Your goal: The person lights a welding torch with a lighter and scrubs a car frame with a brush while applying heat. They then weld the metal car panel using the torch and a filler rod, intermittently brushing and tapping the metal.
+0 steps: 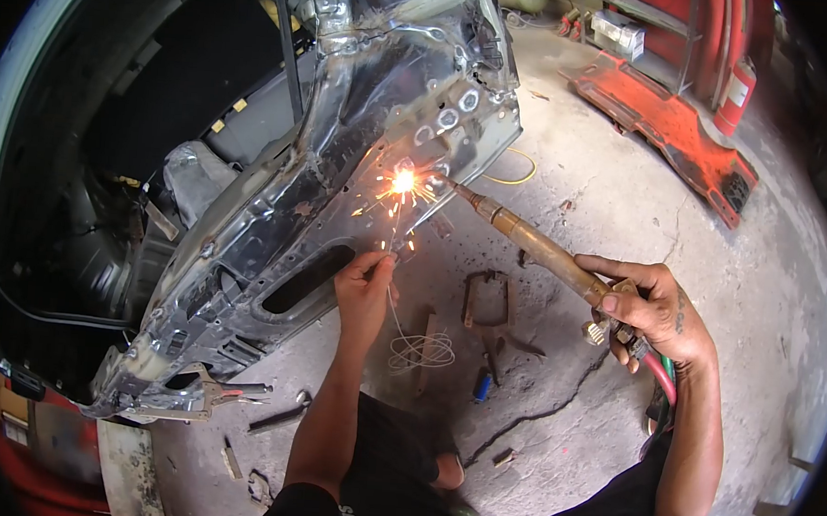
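My right hand [648,308] is wrapped round the rear of a brass gas welding torch [544,248], whose tip points left at the metal car body [347,110]. A bright glow with flying sparks [403,183] burns on the panel just beyond the tip. In a pinch, my left hand [366,282] holds a thin welding wire [395,228] that runs up into the glow. Below this hand the wire's tail hangs down into a loose coil [421,352]. A red and a green hose [659,376] leave the torch behind my right hand.
Locking pliers [222,393] grip the body's lower edge. On the concrete floor lie a rusty clamp [489,302] and a blue object [483,388]. A red creeper [672,123] and a fire extinguisher [735,98] are at the upper right.
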The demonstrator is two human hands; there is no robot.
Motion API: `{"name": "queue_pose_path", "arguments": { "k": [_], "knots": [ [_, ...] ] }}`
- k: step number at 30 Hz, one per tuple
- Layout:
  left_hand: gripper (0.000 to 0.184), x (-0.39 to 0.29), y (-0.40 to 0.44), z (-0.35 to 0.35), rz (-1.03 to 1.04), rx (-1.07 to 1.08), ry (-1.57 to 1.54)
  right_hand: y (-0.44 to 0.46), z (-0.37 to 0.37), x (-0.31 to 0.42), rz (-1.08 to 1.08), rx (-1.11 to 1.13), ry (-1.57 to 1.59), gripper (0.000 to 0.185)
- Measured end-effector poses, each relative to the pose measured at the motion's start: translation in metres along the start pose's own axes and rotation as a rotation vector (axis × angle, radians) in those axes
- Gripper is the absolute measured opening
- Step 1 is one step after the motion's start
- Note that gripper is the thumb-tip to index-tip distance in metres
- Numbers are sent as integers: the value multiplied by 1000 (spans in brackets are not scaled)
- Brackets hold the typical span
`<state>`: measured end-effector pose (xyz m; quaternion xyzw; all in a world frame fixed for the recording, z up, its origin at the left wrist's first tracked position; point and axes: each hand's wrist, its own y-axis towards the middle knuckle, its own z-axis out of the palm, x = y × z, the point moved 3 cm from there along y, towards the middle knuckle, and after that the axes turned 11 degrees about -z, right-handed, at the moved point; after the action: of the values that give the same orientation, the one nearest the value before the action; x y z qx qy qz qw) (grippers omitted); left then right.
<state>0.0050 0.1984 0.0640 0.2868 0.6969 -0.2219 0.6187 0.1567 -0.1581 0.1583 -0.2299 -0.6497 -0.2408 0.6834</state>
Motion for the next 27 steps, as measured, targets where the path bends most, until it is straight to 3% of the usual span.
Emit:
{"name": "queue_pose_path", "arguments": {
  "k": [27],
  "knots": [
    [14, 1, 2, 1, 2, 2, 4, 0, 0, 0, 0, 0, -17, 57]
  ]
}}
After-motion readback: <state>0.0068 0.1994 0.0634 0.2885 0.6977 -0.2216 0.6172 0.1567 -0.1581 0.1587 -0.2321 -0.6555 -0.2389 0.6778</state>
